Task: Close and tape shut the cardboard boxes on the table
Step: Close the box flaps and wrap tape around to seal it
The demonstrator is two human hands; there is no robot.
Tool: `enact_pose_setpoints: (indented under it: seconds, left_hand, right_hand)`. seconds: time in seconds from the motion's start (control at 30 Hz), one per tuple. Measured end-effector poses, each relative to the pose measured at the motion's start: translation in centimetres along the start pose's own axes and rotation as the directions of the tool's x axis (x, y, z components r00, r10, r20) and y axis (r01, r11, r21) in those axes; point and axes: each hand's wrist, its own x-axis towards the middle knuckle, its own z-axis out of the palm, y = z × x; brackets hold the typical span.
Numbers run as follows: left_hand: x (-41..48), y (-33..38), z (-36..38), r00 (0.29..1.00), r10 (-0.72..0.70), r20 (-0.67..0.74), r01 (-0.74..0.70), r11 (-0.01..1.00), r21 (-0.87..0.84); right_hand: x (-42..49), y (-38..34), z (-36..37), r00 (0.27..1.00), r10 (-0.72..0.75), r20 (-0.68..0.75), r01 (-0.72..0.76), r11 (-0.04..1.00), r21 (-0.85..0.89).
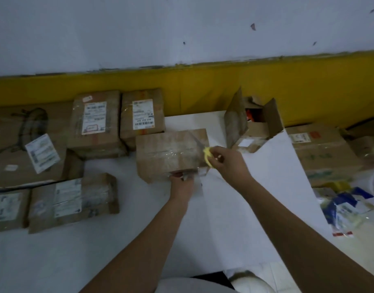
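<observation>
Here we find the middle box [169, 151] lying closed near the far edge of the table [224, 218], roughly halfway along it, with clear tape [175, 154] shining across its top and down its near face. Our left hand [180, 185] is curled against the bottom of that near face. The blur keeps us from telling whether the fingers pinch the loose end of tape or the cardboard itself. Our right hand [228, 163] is clamped on the yellow handles of the scissors [207, 154], just beside the box's right end, with the blades reaching up over its top right corner.

We judge the box to be light and fairly stiff, though its walls look creased and would give under a hard squeeze. The taped film is slick, so we would hold it by the bare cardboard edges and corners, or press flat on the top. The tape end is limp and sticky, so it wants tension before the cut.

An open box [255, 127] stands toward the far right corner with its flaps up, not yet closed. Two labelled boxes [95, 123] sit taped at the far left.
</observation>
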Motion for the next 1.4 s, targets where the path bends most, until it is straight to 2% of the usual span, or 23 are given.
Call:
enact_pose_setpoints:
  seconds: [0.07, 0.13, 0.23, 0.3, 0.37, 0.47, 0.5, 0.57, 0.67, 0.7, 0.8, 0.93, 1.0, 1.03, 1.13, 1.23, 1.27, 1.33, 1.4]
  left_hand:
    - [0.3, -0.6, -0.2, 0.995, 0.090, 0.046, -0.091, 0.996, 0.009]
    - [0.4, -0.7, -0.3, 0.983, 0.162, 0.081, -0.157, 0.986, -0.059]
    - [0.3, -0.4, -0.2, 0.984, 0.161, 0.080, -0.149, 0.979, -0.138]
    - [-0.2, -0.5, -0.2, 0.980, 0.160, 0.117, -0.151, 0.985, -0.080]
    - [-0.7, -0.6, -0.5, 0.972, 0.150, 0.180, -0.139, 0.988, -0.074]
    - [-2.0, -0.1, -1.4, 0.966, 0.106, 0.234, -0.083, 0.991, -0.104]
    - [-2.1, -0.1, -1.5, 0.963, 0.070, 0.259, -0.036, 0.990, -0.134]
    - [-2.0, -0.2, -1.6, 0.961, 0.017, 0.277, 0.024, 0.990, -0.142]
    - [-2.0, 0.0, -1.8, 0.958, -0.009, 0.288, 0.039, 0.994, -0.097]
    - [-2.1, 0.0, -1.9, 0.955, -0.018, 0.295, 0.051, 0.993, -0.105]
    - [-2.1, -0.1, -2.4, 0.953, -0.020, 0.302, 0.049, 0.995, -0.088]
    - [-1.8, -0.6, -2.8, 0.943, -0.024, 0.331, 0.038, 0.999, -0.036]
    - [-1.8, -0.5, -3.0, 0.931, -0.021, 0.365, 0.030, 0.999, -0.017]
    - [-1.9, -0.2, -3.2, 0.926, -0.032, 0.377, 0.039, 0.999, -0.011]
    - [-1.7, 0.1, -3.8, 0.921, -0.073, 0.382, 0.064, 0.997, 0.037]
    - [-1.5, -0.3, -4.9, 0.912, -0.119, 0.392, 0.066, 0.987, 0.147]
    - [-1.5, -0.5, -5.3, 0.918, -0.130, 0.374, 0.065, 0.981, 0.182]
    - [-1.5, -1.1, -6.1, 0.948, -0.127, 0.292, 0.062, 0.974, 0.220]
    - [-1.2, -1.6, -6.6, 0.970, -0.096, 0.224, 0.048, 0.976, 0.211]
  right_hand:
    - [2.3, -1.6, 3.4, 0.994, -0.068, 0.086, 0.070, 0.997, -0.016]
    - [3.5, -2.0, 5.5, 0.990, -0.094, 0.109, 0.106, 0.988, -0.111]
    - [4.2, -1.6, 5.7, 0.991, -0.112, 0.078, 0.125, 0.975, -0.182]
    - [4.8, -1.7, 5.3, 0.983, -0.143, 0.111, 0.162, 0.969, -0.185]
    - [5.4, -2.1, 4.3, 0.963, -0.185, 0.195, 0.219, 0.961, -0.171]
    - [4.5, -1.9, 0.6, 0.893, -0.239, 0.381, 0.344, 0.909, -0.236]
    - [3.8, -1.5, -1.2, 0.872, -0.201, 0.446, 0.344, 0.900, -0.269]
    - [2.1, -0.1, -4.9, 0.820, -0.024, 0.571, 0.251, 0.912, -0.323]
    - [0.1, 1.6, -7.9, 0.634, 0.309, 0.709, -0.035, 0.927, -0.373]
    - [0.1, 2.0, -7.9, 0.597, 0.361, 0.716, -0.069, 0.913, -0.403]
    - [1.3, 2.5, -5.9, 0.559, 0.420, 0.715, -0.094, 0.889, -0.448]
    - [3.2, 1.2, -2.1, 0.547, 0.406, 0.732, -0.168, 0.910, -0.379]
    - [3.8, 0.8, -1.1, 0.558, 0.387, 0.734, -0.146, 0.917, -0.372]
    - [4.0, 0.9, -0.9, 0.583, 0.351, 0.733, -0.096, 0.926, -0.366]
    - [3.9, 1.4, -0.9, 0.688, 0.166, 0.706, 0.179, 0.905, -0.387]
    - [2.8, 1.9, -0.7, 0.780, 0.081, 0.620, 0.300, 0.822, -0.484]
    - [2.2, 2.2, -0.6, 0.788, 0.102, 0.608, 0.318, 0.778, -0.542]
    - [0.9, 3.8, 0.2, 0.755, 0.177, 0.632, 0.364, 0.689, -0.627]
    - [-0.8, 5.9, 1.7, 0.733, 0.245, 0.635, 0.351, 0.663, -0.661]
